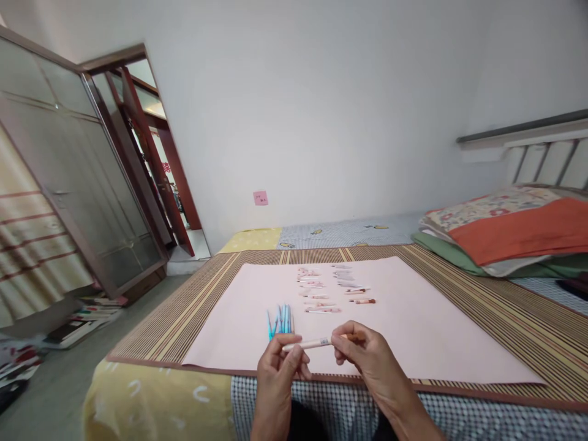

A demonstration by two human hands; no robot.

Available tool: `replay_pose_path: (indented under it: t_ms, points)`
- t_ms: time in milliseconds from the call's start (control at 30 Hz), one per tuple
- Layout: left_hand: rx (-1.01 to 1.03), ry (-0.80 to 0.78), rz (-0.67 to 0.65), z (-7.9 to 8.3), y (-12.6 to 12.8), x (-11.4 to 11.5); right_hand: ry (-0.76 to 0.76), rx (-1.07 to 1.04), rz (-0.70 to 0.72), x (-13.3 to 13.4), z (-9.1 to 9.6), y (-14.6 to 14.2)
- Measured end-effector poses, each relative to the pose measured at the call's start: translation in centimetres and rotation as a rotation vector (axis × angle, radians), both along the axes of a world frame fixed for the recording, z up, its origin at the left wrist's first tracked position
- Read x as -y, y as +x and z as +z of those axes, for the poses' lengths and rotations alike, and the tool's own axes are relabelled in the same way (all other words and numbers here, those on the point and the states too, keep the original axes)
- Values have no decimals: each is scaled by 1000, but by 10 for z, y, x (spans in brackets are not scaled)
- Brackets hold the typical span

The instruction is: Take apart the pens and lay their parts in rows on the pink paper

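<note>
Between my two hands a pale cream pen (315, 344) lies level, with a small printed patch near its right part and a brown-orange end at the right. The fingers of my left hand (281, 362) pinch its left end. My right hand (362, 350) grips the other end, covering part of it. Just beyond my left hand, several blue pens (283, 320) lie side by side on the pink sheet (427, 331). Farther off are a column of pink-and-white pens (316, 296), several greyish pens (344, 277) and a brown-ended pen (362, 301).
Under the sheet is a striped mat (156, 334) on a bed. Folded bedding (509, 226) is piled at the right. A pink note (260, 198) sticks to the white wall. On the left stand an open door (59, 165) and a curtain (32, 245), with items on the floor.
</note>
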State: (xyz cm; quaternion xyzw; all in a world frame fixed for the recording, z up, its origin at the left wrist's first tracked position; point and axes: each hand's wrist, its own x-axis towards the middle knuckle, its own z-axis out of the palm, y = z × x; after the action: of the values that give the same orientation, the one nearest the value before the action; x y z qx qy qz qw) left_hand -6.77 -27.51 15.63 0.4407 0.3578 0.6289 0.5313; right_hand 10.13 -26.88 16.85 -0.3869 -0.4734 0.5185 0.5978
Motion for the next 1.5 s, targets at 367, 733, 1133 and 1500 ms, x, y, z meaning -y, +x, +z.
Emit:
replay_pose_path:
  t_ms: [367, 733, 1133, 1500]
  points:
    - [-96, -76, 90, 9, -3, 20, 126, 181, 32, 26, 17, 3]
    - [-204, -105, 27, 16, -17, 38, 189, 180, 114, 39, 22, -3]
    - [-214, -95, 11, 21, -14, 42, 200, 141, 120, 42, 24, -2]
    - [-65, -120, -52, 27, -4, 41, 179, 130, 125, 41, 21, 1]
